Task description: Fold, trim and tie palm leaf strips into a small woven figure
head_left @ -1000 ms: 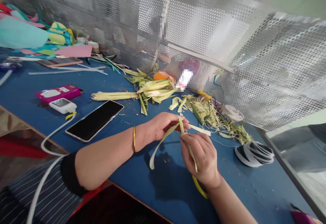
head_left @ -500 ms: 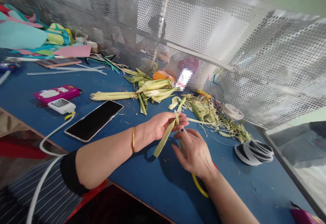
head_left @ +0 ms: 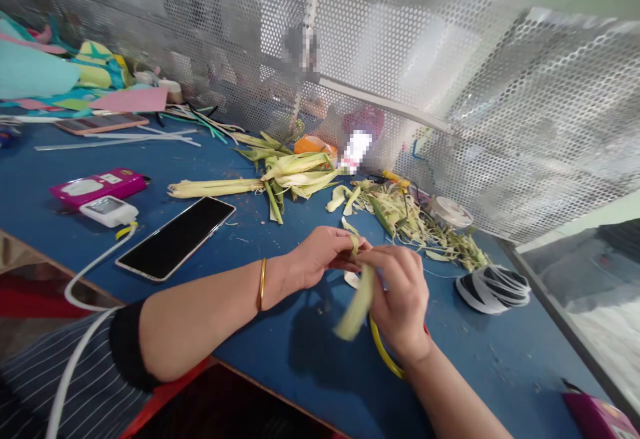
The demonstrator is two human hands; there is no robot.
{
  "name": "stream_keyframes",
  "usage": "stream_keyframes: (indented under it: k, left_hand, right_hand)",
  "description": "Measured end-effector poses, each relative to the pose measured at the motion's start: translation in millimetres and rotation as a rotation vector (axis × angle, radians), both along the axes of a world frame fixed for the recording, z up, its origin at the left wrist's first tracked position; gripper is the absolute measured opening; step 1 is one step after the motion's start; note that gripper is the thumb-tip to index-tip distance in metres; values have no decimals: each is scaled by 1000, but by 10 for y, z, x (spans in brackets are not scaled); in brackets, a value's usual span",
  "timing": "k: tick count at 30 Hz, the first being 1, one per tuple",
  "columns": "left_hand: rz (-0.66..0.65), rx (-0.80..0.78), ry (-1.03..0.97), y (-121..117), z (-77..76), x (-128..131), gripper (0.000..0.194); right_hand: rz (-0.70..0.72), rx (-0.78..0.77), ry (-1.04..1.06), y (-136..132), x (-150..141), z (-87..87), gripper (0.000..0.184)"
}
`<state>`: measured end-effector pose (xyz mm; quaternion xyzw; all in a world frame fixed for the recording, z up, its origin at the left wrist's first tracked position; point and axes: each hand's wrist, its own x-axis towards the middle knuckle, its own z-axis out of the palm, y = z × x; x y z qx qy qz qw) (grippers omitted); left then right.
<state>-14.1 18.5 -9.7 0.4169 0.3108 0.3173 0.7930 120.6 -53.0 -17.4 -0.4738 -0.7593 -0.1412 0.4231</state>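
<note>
A pale green corn husk strip (head_left: 357,306) hangs between my two hands above the blue table, its lower end blurred by motion. My left hand (head_left: 320,256), with a gold bangle at the wrist, pinches its upper part, where the husk bends around the fingers. The fingers of my right hand (head_left: 400,292) are closed on the strip just below. Under my right wrist shows a yellow loop (head_left: 384,356) with a bit of red; the rest of it is hidden. Beyond the hands lie a bundle of corn husks (head_left: 300,172) and a heap of husk scraps (head_left: 400,209).
A black-screened phone (head_left: 177,239), a magenta box (head_left: 100,186) and a white corded device (head_left: 109,210) lie on the left. At right are a coil of white cord (head_left: 493,289) and a tape roll (head_left: 451,212). A perforated metal screen (head_left: 380,52) borders the back.
My right hand has risen and closed on the strip beside my left hand. The strip's loose end has swung to the right. The whole view has shifted slightly.
</note>
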Motion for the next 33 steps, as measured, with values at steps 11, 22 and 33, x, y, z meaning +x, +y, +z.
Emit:
stream_keyframes:
  k: [11,22,33]
  left_hand:
    - [1,118,129,18,9,-3,12]
    - [58,371,191,11,-9,-9,16]
    - [29,53,137,113,43,-62,12]
  right_hand:
    - [-152,-689,781,179,96,-24,35]
    - [-88,-874,1144,232,132,18,36]
    - [33,-991,1049,171,198,133,34]
